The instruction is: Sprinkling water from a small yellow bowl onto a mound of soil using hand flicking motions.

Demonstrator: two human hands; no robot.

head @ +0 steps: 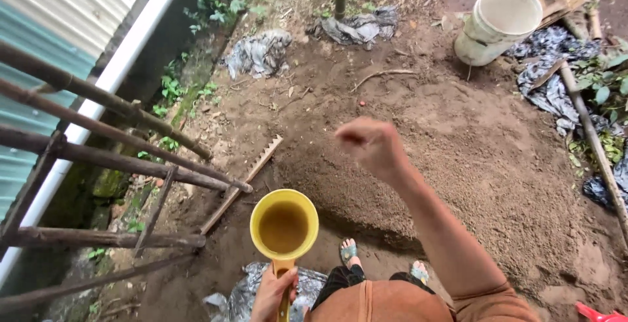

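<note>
Nearest the camera, brown clothing (392,302) is filling the bottom edge, with two sandalled feet (348,251) showing just beyond it on the dirt.

Left hand (273,292) is gripping the handle of a yellow scoop (284,225), fingers wrapped around it. Scoop is being held level, bowl upward, holding murky brownish water. It is hanging over the ground just left of the feet, above a crumpled grey plastic sheet (242,292).

Right hand (369,142) is being held out at arm's length over a mound of sifted soil (471,165), fingers curled into a loose fist; whether it is enclosing anything cannot be told.

Surroundings: a wooden rake (245,181) is lying on the dirt left of the mound, teeth end toward the soil. Dark bamboo poles (98,158) are crossing the left side, in front of a corrugated metal wall (46,28) with a white pipe (124,54) running along it. A white bucket (497,24) is tilting on its side at upper right, well apart from both hands. More grey sheeting (553,67) is lying beside it.
</note>
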